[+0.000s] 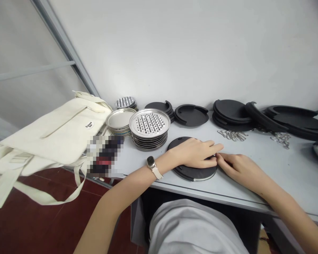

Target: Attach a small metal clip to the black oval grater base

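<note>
A round black disc (193, 173) lies flat near the table's front edge, with a strip of silvery metal showing along its lower rim. My left hand (196, 152), with a watch on the wrist, rests flat across the disc, fingers stretched toward its right side. At that right edge my right hand (231, 163) has thumb and fingertips pinched together. A tiny glint of metal shows between the two hands, but its kind is hidden. Wire clips (232, 135) lie in a pile behind my right hand.
A stack of round metal grater plates (149, 124) stands left of the disc, beside stacked plain metal discs (121, 118). Black round holders (191, 115) and larger black rings (233, 111) line the wall. A cream bag (60, 130) lies at the left. More clips (280, 139) lie right.
</note>
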Demonstrator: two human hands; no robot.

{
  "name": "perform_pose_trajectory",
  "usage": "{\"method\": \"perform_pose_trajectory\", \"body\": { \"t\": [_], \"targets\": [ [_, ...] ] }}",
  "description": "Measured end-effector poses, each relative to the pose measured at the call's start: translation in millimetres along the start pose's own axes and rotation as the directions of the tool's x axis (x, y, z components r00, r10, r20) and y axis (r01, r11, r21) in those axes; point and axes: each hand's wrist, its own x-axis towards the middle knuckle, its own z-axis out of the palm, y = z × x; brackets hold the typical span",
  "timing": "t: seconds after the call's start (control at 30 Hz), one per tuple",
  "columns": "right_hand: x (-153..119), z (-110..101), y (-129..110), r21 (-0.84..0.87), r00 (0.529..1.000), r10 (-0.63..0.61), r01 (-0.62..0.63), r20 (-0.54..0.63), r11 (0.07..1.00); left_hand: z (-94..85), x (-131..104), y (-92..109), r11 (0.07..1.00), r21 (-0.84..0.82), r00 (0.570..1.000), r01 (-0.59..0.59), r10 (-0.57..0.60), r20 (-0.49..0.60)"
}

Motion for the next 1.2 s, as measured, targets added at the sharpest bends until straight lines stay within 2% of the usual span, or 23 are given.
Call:
{"method": "perform_pose_trajectory", "body": {
  "t": [0.3,0.63,1.2],
  "targets": [
    [-0.6,-1.0,-0.9,0.022,0.999,-0.038,0.039,-0.02,0.999,-2.9,-0.1,0.8,1.0,0.009,1.0,0.002,-0.002,0.006],
    [-2.4,0.7,0.2,0.017,0.988,-0.098,0.1,-0.118,0.995,-1.3,0.5,0.6,0.999,0.04,1.0,0.005,-0.005,-0.003],
    [-2.5,1.5,2.1,0.023,0.982,-0.127,0.131,-0.142,0.991,-1.4,1.8,0.6,0.999,0.043,1.0,0.014,-0.013,-0.01]
  ]
}}
